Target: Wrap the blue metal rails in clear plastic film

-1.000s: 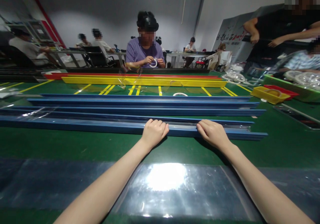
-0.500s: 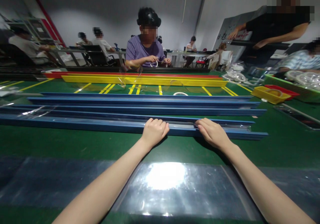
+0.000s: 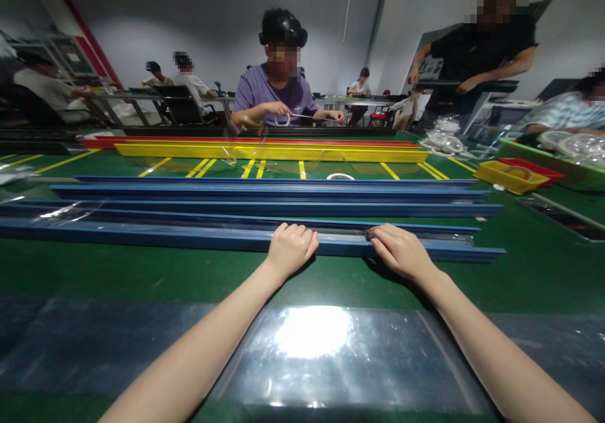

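A long blue channel strip (image 3: 155, 236) lies across the green table in front of me, with shiny clear film (image 3: 70, 214) inside it. My left hand (image 3: 293, 246) is closed over the strip's near edge, knuckles up and fingertips hidden. Farther right along the same strip, my right hand (image 3: 397, 246) is closed too, its fingers curled over the edge into the channel. Something small and dark shows at those fingertips; I cannot make it out. More blue channel strips (image 3: 265, 208) lie just behind, roughly parallel.
A wide glossy clear sheet (image 3: 368, 372) covers the table under my forearms. Yellow strips (image 3: 274, 152) lie farther back, near a person in purple (image 3: 278, 95) holding a ring-shaped roll. Yellow tray (image 3: 508, 180), green basket (image 3: 534, 163) and phone-like dark slab (image 3: 558, 216) are at right.
My hands stay in nearly the same place on the strip. Across the table, the person in purple has drawn one hand outward, and the standing person in black has shifted left.
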Tool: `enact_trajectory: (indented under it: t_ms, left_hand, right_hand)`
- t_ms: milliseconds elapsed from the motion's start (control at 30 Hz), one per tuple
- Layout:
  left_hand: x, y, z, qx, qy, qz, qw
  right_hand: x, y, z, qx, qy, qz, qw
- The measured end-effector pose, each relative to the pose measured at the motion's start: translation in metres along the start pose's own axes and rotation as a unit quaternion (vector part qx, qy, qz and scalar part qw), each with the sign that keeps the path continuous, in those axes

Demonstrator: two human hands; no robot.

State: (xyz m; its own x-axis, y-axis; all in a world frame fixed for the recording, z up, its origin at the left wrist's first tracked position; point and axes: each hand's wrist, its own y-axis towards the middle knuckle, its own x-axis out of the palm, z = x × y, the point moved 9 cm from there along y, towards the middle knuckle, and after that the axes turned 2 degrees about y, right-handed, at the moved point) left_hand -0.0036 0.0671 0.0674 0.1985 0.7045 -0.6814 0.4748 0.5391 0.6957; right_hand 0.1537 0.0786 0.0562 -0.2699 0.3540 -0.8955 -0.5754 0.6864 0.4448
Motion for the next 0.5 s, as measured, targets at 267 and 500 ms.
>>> enact_trajectory:
  t_ms: [267, 500]
  left_hand:
    - [-0.0004, -0.0001, 0.0000, 0.000, -0.002, 0.002, 1.000]
    - [-0.0021, -0.0005, 0.0003, 0.001, 0.002, 0.015, 1.000]
  right_hand:
    - [-0.0002, 0.0019, -0.0047, -0.018, -0.002, -0.010, 1.000]
    - [-0.0039, -0.0005, -0.0015, -0.012, -0.004, 0.032, 0.999]
